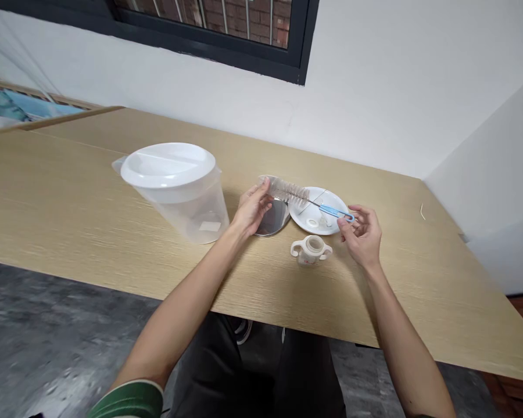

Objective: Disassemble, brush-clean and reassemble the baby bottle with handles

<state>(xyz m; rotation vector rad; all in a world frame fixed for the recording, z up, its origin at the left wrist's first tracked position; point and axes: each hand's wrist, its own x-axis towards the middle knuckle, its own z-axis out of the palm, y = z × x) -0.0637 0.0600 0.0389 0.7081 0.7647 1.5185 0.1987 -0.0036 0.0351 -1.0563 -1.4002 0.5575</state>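
Observation:
A bottle brush (297, 193) with pale bristles and a light-blue looped handle is held across my front, above the table. The thumb and fingers of my right hand (362, 233) pinch the handle's end. My left hand (255, 210) is closed on the bristle end; whether a clear piece is also between its fingers I cannot make out. Below the brush stands a small two-handled baby bottle (310, 249), upright with its mouth uncovered. Behind it a white plate (297, 216) carries small clear parts and a thin stick. A round mirror-like metal disc (273, 220) lies partly under my left hand.
To the left stands a large translucent pitcher (187, 197) with a white lid. A small pale curved strip (422, 212) lies at the right on the wooden table (91, 203). The white wall (366, 87) and a dark window frame (226, 64) rise behind.

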